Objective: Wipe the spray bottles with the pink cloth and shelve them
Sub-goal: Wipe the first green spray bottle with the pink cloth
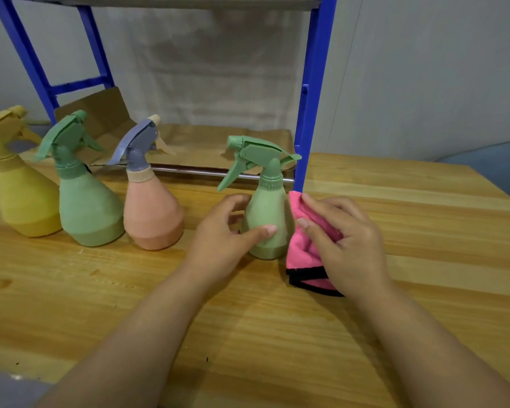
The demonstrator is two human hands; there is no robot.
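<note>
A light green spray bottle (267,210) stands upright on the wooden table (248,334), its trigger pointing left. My left hand (221,237) curls round its left side, thumb across the front. My right hand (342,240) holds the pink cloth (304,251) with black edging and presses it against the bottle's right side. To the left stand three more bottles in a row: a pink one with a grey-blue head (152,213), a darker green one (86,207) and a yellow one (21,201).
A blue metal shelf frame (312,98) stands at the back of the table, its right post just behind the cloth. Brown cardboard (206,145) lines the low shelf. A grey wall rises behind.
</note>
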